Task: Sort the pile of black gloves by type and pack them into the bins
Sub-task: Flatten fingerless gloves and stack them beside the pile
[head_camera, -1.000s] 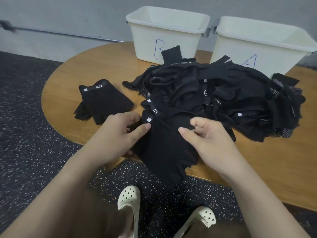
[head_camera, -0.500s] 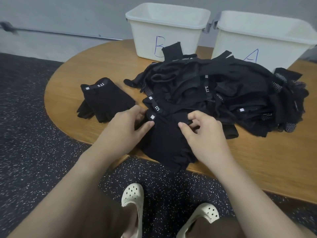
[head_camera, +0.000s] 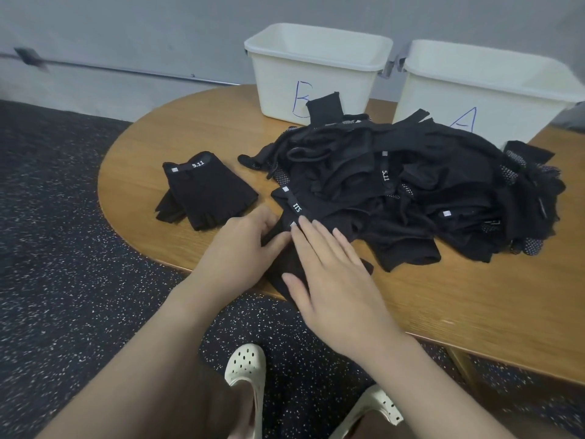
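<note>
A big pile of black gloves point(head_camera: 411, 191) covers the middle of the wooden table point(head_camera: 459, 305). At the near table edge lies one black glove point(head_camera: 286, 264). My right hand point(head_camera: 329, 274) presses flat on it with straight fingers. My left hand point(head_camera: 243, 248) holds that glove's left edge near the cuff, thumb against the fabric. A small stack of fingerless gloves point(head_camera: 205, 191) marked 5.11 lies apart at the left. Two white bins stand at the back: bin B point(head_camera: 313, 68) and bin A point(head_camera: 487, 90).
The table's rounded end curves off at the left over dark speckled floor point(head_camera: 63, 248). A grey wall with a rail runs behind the bins. My feet in white clogs point(head_camera: 247, 372) show below the table edge.
My right hand has gone from pinching the glove to lying flat on it. The glove, hanging over the edge before, now lies more on the table. The left hand stays at its cuff.
</note>
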`<act>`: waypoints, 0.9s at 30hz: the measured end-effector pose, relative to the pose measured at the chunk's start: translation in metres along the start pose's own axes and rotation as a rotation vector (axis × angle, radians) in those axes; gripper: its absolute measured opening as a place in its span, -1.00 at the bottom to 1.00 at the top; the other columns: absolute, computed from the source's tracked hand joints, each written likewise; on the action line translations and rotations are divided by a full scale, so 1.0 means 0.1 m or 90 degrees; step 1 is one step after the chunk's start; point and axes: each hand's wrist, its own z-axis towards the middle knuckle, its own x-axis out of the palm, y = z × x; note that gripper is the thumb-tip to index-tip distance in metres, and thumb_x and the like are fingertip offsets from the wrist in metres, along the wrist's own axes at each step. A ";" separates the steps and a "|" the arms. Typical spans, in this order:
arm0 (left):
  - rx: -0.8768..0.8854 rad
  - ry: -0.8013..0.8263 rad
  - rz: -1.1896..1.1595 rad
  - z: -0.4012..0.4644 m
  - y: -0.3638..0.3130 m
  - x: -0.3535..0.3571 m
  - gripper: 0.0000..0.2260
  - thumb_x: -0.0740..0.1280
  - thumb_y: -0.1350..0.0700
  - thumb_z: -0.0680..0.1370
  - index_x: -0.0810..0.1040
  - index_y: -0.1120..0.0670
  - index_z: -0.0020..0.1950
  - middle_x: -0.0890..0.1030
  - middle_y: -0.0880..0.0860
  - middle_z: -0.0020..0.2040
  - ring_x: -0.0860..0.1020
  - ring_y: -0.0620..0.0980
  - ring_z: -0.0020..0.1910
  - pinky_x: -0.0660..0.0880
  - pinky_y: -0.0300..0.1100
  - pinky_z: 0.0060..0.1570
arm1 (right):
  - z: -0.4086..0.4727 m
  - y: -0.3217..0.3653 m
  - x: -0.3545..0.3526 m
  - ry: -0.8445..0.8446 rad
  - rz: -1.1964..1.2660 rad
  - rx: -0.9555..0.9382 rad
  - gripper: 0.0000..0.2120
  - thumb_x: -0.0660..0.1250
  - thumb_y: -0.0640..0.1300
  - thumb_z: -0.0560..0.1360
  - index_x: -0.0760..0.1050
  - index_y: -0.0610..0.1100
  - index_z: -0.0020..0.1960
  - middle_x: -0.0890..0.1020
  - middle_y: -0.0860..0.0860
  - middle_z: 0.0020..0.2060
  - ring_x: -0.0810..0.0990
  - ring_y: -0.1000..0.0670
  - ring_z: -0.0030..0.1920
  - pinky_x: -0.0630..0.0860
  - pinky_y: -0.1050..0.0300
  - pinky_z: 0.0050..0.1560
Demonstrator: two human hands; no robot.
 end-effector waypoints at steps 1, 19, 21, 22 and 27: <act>-0.002 0.001 0.006 0.00 0.01 0.00 -0.76 0.40 -0.07 0.59 0.40 -0.02 -0.15 0.44 -0.06 -0.39 0.38 -0.13 -0.42 0.31 -0.19 -0.35 | 0.00 -0.02 0.03 0.021 -0.001 0.012 -0.37 -0.05 0.17 0.71 0.03 -0.13 0.67 0.10 -0.06 0.66 0.02 0.01 0.65 -0.04 0.01 0.65; -0.057 0.033 0.044 0.01 0.00 -0.07 -0.68 0.43 -0.22 0.53 0.55 0.03 -0.13 0.53 -0.06 -0.27 0.54 0.01 -0.19 0.51 -0.05 -0.14 | -0.28 -0.13 -0.09 0.129 -0.028 0.112 -0.13 -0.30 0.46 0.54 -0.38 -0.05 0.64 -0.35 0.03 0.63 -0.43 0.11 0.59 -0.32 0.04 0.62; -0.045 0.048 0.060 0.02 0.01 -0.07 -0.65 0.42 -0.22 0.53 0.52 0.05 -0.16 0.51 -0.04 -0.29 0.52 0.01 -0.23 0.50 -0.04 -0.18 | -0.27 -0.10 -0.12 0.124 -0.018 0.111 -0.11 -0.28 0.48 0.54 -0.33 -0.05 0.66 -0.35 0.01 0.63 -0.44 0.09 0.59 -0.31 -0.02 0.63; -0.030 0.047 0.061 0.02 0.02 -0.07 -0.65 0.42 -0.21 0.54 0.49 0.04 -0.20 0.49 -0.04 -0.31 0.49 -0.01 -0.26 0.47 -0.04 -0.22 | -0.27 -0.06 -0.13 0.114 -0.007 0.109 -0.09 -0.26 0.50 0.54 -0.28 -0.06 0.67 -0.34 -0.01 0.64 -0.44 0.07 0.59 -0.29 -0.06 0.63; 0.020 0.030 0.000 0.02 0.01 -0.08 -0.68 0.44 -0.15 0.54 0.38 -0.04 -0.23 0.44 -0.07 -0.36 0.38 -0.09 -0.38 0.34 -0.11 -0.30 | -0.22 0.16 -0.09 -0.005 -0.014 0.067 -0.13 0.08 0.42 0.55 0.19 -0.17 0.63 0.10 -0.13 0.65 0.00 -0.07 0.66 -0.05 -0.20 0.64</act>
